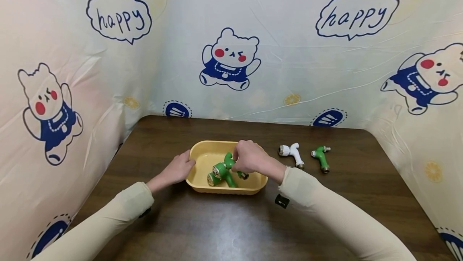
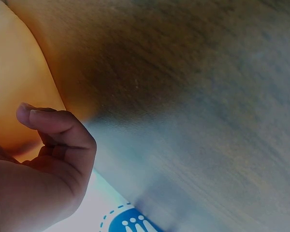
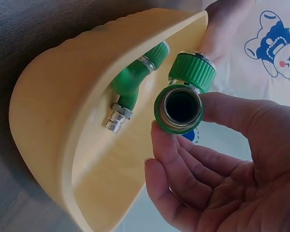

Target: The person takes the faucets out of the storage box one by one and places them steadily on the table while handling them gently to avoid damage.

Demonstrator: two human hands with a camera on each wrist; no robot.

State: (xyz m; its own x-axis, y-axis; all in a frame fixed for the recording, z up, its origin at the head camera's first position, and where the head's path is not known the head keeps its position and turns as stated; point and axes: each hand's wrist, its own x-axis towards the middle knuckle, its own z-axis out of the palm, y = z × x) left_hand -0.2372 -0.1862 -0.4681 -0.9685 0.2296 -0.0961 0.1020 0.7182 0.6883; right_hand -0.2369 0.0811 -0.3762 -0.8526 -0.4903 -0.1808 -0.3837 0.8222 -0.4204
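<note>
Basin (image 1: 226,191) is sitting on table (image 1: 217,229); curtain (image 1: 173,64) is hanging behind and at both sides. Left hand (image 1: 179,167) is gripping basin's left rim. Lower faucet (image 3: 128,84) is lying in basin; right hand (image 1: 251,158) is holding upper faucet (image 3: 192,71) over basin. Right of basin, inner faucet (image 1: 293,152) is lying on table, outer faucet (image 1: 320,156) lying farther right, apart.

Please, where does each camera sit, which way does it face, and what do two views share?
Head: on the head, facing forward and down at table, tub and cloth; left hand, right hand and sleeves show.
Left wrist: on that wrist, facing tub and table; only the left hand shows.
Right wrist: on that wrist, facing into the tub; the right hand shows pinching the held tap, the left hand partly.
Shared: head and right wrist both show held tap and lower tap.
</note>
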